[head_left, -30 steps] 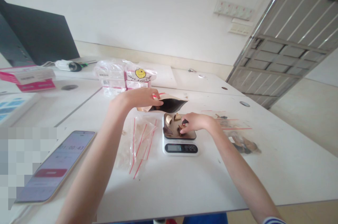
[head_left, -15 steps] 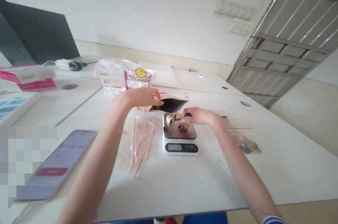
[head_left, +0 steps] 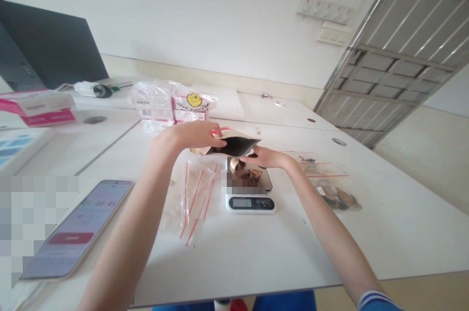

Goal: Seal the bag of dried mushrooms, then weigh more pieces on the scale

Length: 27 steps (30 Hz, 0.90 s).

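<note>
My left hand (head_left: 200, 135) grips the near rim of a brown paper pouch (head_left: 236, 134), whose dark mouth gapes towards the right. My right hand (head_left: 269, 156) is over the back right of a small digital kitchen scale (head_left: 269, 204), close to the pouch's mouth. Its fingers are bent round a dark dried piece (head_left: 252, 155), partly hidden. The fingertips reach a pale piece (head_left: 235, 164) on the scale's plate. A brown, curled dried piece (head_left: 254, 175) lies nearer the front of the plate. Blurring blocks cover the plate's front left; the display digits are unreadable.
Flat zip bags (head_left: 196, 203) with red seals lie left of the scale. Filled clear bags (head_left: 339, 197) rest at right. A phone (head_left: 76, 228) running a timer is at front left. Plastic-wrapped boxes (head_left: 154, 106) stand behind the pouch, and a black computer case (head_left: 54, 47) at far left.
My right hand has moved left and slightly up, its fingertips now over the plate's back pieces. The left hand and pouch stay where they were.
</note>
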Tool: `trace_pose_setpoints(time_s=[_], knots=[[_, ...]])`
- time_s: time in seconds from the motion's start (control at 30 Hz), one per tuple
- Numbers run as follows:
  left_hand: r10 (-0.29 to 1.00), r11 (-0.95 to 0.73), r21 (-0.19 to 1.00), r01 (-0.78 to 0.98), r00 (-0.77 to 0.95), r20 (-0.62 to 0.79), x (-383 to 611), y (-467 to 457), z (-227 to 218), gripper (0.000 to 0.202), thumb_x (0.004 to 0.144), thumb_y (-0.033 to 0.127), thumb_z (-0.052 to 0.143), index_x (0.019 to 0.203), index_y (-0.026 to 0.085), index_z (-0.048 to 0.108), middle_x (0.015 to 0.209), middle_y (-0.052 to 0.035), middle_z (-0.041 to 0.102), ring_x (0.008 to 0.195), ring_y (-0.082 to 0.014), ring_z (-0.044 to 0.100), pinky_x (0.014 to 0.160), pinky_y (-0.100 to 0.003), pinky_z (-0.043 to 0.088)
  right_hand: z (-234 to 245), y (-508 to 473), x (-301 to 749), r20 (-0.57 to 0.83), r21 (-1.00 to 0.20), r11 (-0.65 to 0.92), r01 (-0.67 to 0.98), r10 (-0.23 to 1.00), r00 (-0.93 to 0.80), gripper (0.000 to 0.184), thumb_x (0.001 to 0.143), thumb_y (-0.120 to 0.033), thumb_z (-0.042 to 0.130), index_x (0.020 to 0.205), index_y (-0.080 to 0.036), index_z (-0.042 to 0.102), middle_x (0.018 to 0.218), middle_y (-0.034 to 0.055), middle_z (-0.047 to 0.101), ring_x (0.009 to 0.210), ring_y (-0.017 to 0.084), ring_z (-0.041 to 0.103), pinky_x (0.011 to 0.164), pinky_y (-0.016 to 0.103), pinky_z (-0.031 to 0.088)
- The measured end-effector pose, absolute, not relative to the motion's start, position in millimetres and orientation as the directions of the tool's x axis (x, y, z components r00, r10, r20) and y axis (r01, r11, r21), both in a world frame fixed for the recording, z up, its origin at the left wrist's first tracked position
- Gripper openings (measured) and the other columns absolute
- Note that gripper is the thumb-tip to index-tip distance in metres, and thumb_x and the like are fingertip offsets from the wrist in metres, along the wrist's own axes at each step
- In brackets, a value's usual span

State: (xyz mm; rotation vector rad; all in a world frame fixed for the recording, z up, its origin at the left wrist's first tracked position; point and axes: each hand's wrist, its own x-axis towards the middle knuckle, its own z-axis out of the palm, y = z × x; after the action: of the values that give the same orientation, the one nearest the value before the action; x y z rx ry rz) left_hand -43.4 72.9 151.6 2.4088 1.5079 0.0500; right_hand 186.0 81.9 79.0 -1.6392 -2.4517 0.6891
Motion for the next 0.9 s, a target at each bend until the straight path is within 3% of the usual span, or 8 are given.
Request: trace_pose_setpoints(time_s=[0.13, 0.3, 0.4, 0.5, 0.63, 0.8, 0.9], knots=[[0.891, -0.390, 0.270, 0.880, 0.435, -0.131, -43, 71, 153, 0.049, 0.077, 0.056, 0.048, 0.115, 0.027, 0.059, 0.121, -0.0048, 0.063, 0.102, -0.0240, 0.059, 0.087, -0.034, 0.043, 79, 88, 200, -0.203, -0.446, 0.127, 0.886, 0.950, -0.238, 0.043, 0.092, -0.044, 0.042, 0.122, -0.013, 0.044, 0.111, 0.0140, 0.064, 0.087, 0.019, 0.062, 0.078, 0.028, 0.047], [0.882, -0.404, 0.275, 0.872, 0.452, -0.136, -42, 74, 151, 0.051, 0.076, 0.058, 0.048, 0.113, 0.025, 0.060, 0.120, -0.0058, 0.064, 0.101, -0.0242, 0.059, 0.087, -0.033, 0.043, 73, 92, 209, -0.308, -0.406, 0.081, 0.910, 0.926, -0.220, 0.023, 0.093, -0.031, 0.040, 0.107, -0.014, 0.046, 0.081, 0.0054, 0.063, 0.059, 0.012, 0.055, 0.058, 0.023, 0.044], [0.880, -0.416, 0.271, 0.868, 0.460, -0.119, -43, 75, 149, 0.051, 0.075, 0.058, 0.048, 0.113, 0.026, 0.061, 0.120, -0.0057, 0.064, 0.102, -0.0244, 0.059, 0.087, -0.033, 0.043, 71, 91, 207, -0.315, -0.413, 0.122, 0.903, 0.910, -0.268, 0.015, 0.092, -0.027, 0.044, 0.098, -0.014, 0.050, 0.086, 0.0056, 0.064, 0.066, 0.011, 0.057, 0.061, 0.021, 0.045], [0.881, -0.415, 0.268, 0.870, 0.457, -0.119, -44, 75, 150, 0.050, 0.076, 0.057, 0.049, 0.113, 0.026, 0.060, 0.119, -0.0045, 0.065, 0.102, -0.0234, 0.059, 0.088, -0.032, 0.042, 73, 89, 202, -0.320, -0.411, 0.146, 0.900, 0.901, -0.292, 0.018, 0.093, -0.030, 0.044, 0.096, -0.014, 0.052, 0.097, 0.0092, 0.065, 0.075, 0.013, 0.060, 0.064, 0.020, 0.046], [0.880, -0.412, 0.266, 0.872, 0.456, -0.135, -44, 72, 153, 0.047, 0.077, 0.055, 0.049, 0.113, 0.027, 0.060, 0.121, -0.0037, 0.064, 0.103, -0.0226, 0.059, 0.088, -0.032, 0.043, 83, 83, 197, -0.291, -0.291, 0.153, 0.944, 0.926, -0.240, 0.026, 0.095, -0.033, 0.039, 0.105, -0.016, 0.055, 0.099, 0.0105, 0.068, 0.078, 0.017, 0.064, 0.064, 0.024, 0.047], [0.877, -0.412, 0.258, 0.874, 0.458, -0.148, -44, 71, 153, 0.048, 0.078, 0.053, 0.050, 0.116, 0.026, 0.060, 0.123, -0.0043, 0.063, 0.106, -0.0236, 0.058, 0.088, -0.032, 0.043, 101, 58, 186, -0.210, -0.165, 0.152, 0.974, 0.960, -0.186, 0.030, 0.092, -0.033, 0.041, 0.096, -0.012, 0.062, 0.095, 0.0160, 0.068, 0.081, 0.024, 0.063, 0.070, 0.031, 0.045], [0.877, -0.418, 0.263, 0.869, 0.462, -0.131, -45, 72, 153, 0.047, 0.077, 0.054, 0.049, 0.114, 0.027, 0.061, 0.120, -0.0034, 0.065, 0.103, -0.0230, 0.059, 0.088, -0.032, 0.043, 104, 38, 171, -0.198, -0.242, 0.335, 0.911, 0.902, -0.384, 0.024, 0.089, -0.032, 0.048, 0.096, -0.015, 0.063, 0.092, 0.0114, 0.066, 0.081, 0.022, 0.061, 0.072, 0.030, 0.044]])
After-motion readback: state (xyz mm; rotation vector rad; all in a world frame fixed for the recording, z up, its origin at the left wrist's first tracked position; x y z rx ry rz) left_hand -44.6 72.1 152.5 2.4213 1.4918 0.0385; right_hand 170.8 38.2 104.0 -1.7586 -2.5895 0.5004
